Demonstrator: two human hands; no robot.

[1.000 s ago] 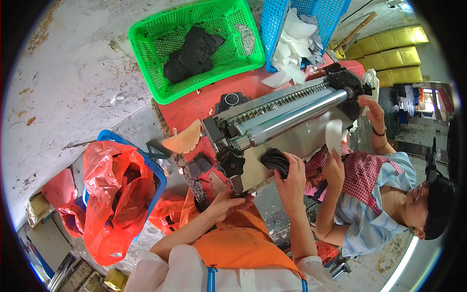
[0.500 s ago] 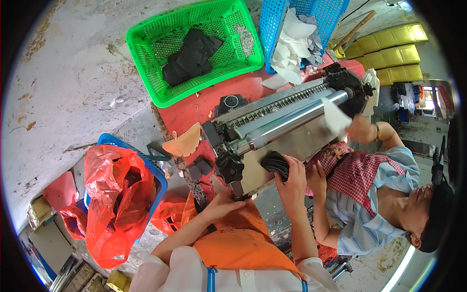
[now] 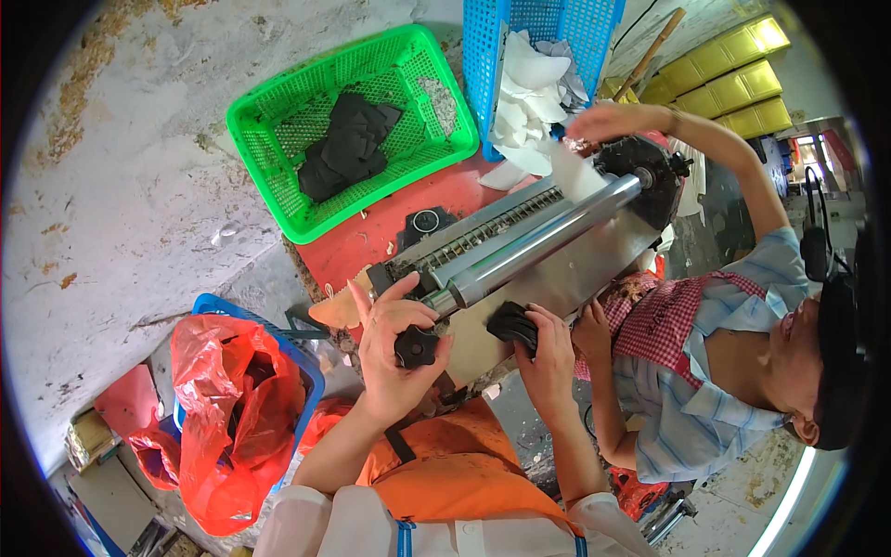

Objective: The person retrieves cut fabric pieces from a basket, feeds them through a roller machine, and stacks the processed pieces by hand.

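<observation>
My left hand (image 3: 385, 348) is at the near left end of the roller machine (image 3: 520, 265). Its thumb and some fingers curl round a black lobed knob (image 3: 415, 347), while other fingers stick up and apart. Over the machine's metal plate (image 3: 594, 251), my right hand (image 3: 546, 357) grips a stack of thin black pieces (image 3: 511, 325), with its fingers along the right side. A co-worker's raised hand (image 3: 608, 123) is above the far end of the roller, beside a pale, motion-blurred sheet (image 3: 575, 176). The co-worker's other hand (image 3: 591, 331) is near the plate's front edge, right of mine.
A green basket (image 3: 362, 215) with black pieces stands behind the machine. Right of it, a blue basket (image 3: 483, 84) holds white scraps. Red plastic bags (image 3: 209, 408) fill a blue crate (image 3: 311, 357) at my left. A tan scalloped piece (image 3: 331, 311) lies by the machine's left end.
My left hand has risen from the machine's front edge to the knob. My right hand still holds the black stack. The co-worker's hand and pale sheet have moved back across the roller.
</observation>
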